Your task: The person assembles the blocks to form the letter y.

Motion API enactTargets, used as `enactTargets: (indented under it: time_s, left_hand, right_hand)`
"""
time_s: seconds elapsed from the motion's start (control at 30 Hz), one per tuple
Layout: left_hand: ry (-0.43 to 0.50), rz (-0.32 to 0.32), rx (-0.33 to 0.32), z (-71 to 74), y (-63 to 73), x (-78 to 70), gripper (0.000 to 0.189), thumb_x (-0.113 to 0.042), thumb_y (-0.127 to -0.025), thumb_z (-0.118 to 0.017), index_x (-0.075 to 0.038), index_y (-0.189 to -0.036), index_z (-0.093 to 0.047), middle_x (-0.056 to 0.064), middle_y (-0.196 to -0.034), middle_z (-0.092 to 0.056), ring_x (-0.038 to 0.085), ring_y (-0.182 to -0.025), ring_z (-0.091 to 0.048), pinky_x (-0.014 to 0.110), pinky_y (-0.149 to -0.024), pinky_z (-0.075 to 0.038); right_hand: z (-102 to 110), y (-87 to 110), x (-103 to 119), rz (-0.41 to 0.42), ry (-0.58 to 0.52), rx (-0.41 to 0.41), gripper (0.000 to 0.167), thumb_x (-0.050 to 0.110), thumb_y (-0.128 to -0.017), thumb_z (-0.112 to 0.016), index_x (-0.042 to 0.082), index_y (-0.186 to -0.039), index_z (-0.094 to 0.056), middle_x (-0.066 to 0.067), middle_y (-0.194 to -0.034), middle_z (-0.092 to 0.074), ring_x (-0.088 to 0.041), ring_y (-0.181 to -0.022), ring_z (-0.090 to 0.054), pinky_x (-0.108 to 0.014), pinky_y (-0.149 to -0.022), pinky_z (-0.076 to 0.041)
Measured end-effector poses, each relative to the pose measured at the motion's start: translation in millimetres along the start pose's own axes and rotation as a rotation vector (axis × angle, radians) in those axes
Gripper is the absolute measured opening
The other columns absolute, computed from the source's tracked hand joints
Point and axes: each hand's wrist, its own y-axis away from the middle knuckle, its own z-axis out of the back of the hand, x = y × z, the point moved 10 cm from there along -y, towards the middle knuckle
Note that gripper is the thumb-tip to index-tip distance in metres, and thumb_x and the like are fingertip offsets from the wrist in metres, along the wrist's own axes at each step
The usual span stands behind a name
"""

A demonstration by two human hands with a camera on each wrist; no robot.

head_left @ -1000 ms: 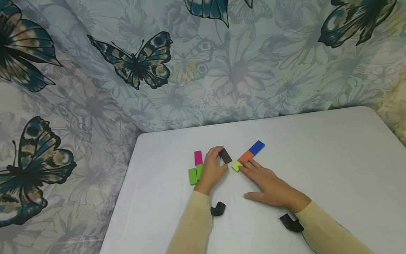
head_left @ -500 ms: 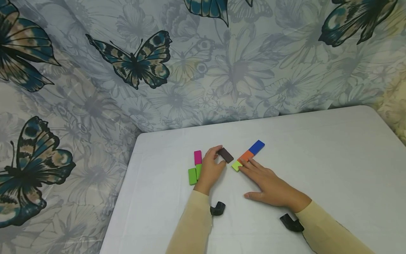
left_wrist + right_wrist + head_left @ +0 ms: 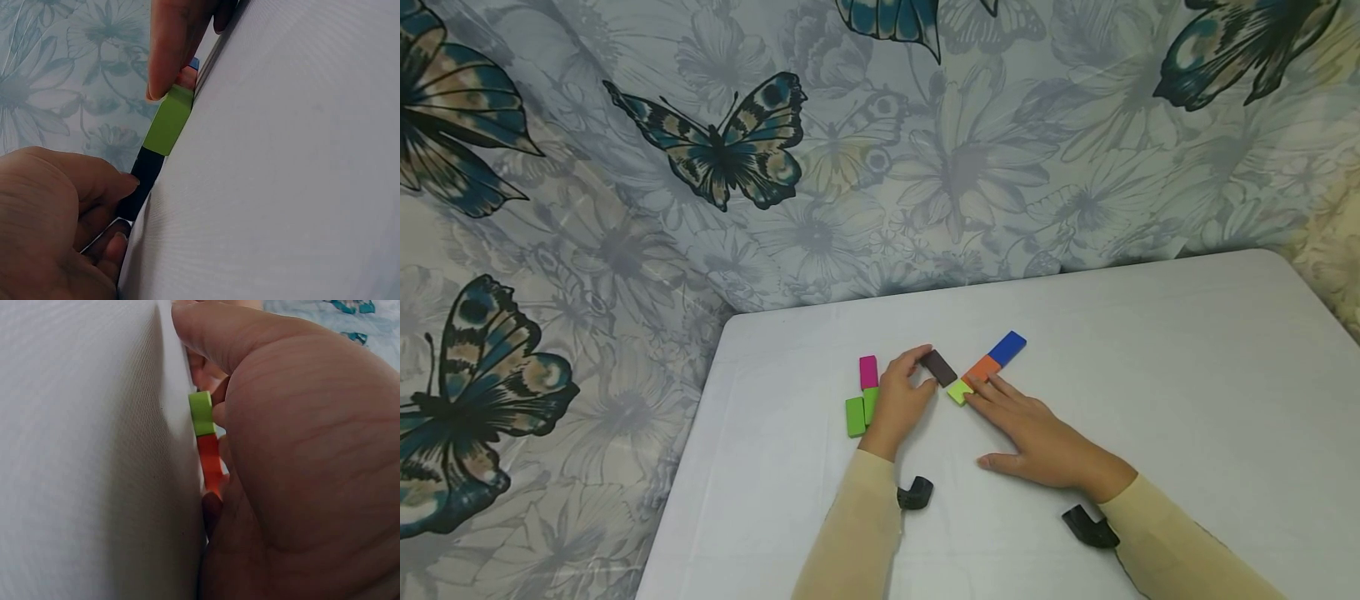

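Note:
My left hand (image 3: 904, 402) holds a dark brown block (image 3: 938, 368) between thumb and fingers. The block's near end sits against the corner of a lime-green block (image 3: 957, 392); in the left wrist view the dark block (image 3: 145, 175) and the lime block (image 3: 169, 122) appear end to end. An orange block (image 3: 981, 367) and a blue block (image 3: 1007, 348) continue from the lime one in a slanting row. My right hand (image 3: 1037, 437) lies flat with fingers extended, its fingertips resting on the orange and lime blocks. The thumb is spread away from the row.
Left of my left hand lie a magenta block (image 3: 868, 372) and two green blocks, one (image 3: 855, 417) in full view and the other (image 3: 870, 406) partly covered by the hand. All are on a white-covered table (image 3: 1187, 375). Butterfly-printed fabric (image 3: 880, 167) hangs behind it.
My left hand has turned and slid the dark brown block slightly right, bringing its near end up to the lime block. My right hand and the coloured row stay in place.

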Motion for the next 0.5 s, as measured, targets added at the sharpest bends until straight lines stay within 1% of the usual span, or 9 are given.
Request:
enactTargets:
  time_s: [0.17,0.27,0.5]
  left_hand:
    - [0.004,0.004,0.009,-1.3,-0.6,0.8,0.054,0.000,-0.097,-0.077,-0.013,-0.148,-0.068,0.001,-0.148,-0.066,0.021,-0.137,-0.058,0.033,-0.113,-0.046]
    - [0.003,0.009,0.011,-1.7,-1.0,1.6,0.053,-0.001,-0.097,-0.078,-0.014,-0.148,-0.069,0.001,-0.148,-0.067,0.021,-0.138,-0.057,0.033,-0.114,-0.046]
    - [-0.025,0.017,0.028,-4.8,-0.8,3.8,0.052,-0.006,-0.098,-0.080,-0.018,-0.148,-0.070,0.000,-0.145,-0.067,0.022,-0.138,-0.056,0.040,-0.116,-0.045]
  right_hand:
    - [0.6,0.5,0.4,0.002,0.004,0.003,0.092,0.051,-0.099,-0.079,0.012,-0.171,-0.038,-0.014,-0.177,-0.026,-0.042,-0.163,-0.012,-0.074,-0.117,-0.030]
    - [0.9,0.5,0.9,0.001,0.011,-0.001,0.092,0.051,-0.099,-0.079,0.012,-0.171,-0.038,-0.014,-0.177,-0.026,-0.041,-0.163,-0.013,-0.073,-0.116,-0.031]
    - [1.4,1.1,1.3,-0.003,0.017,0.001,0.091,0.052,-0.099,-0.079,0.013,-0.171,-0.038,-0.014,-0.176,-0.027,-0.042,-0.163,-0.013,-0.073,-0.116,-0.032]
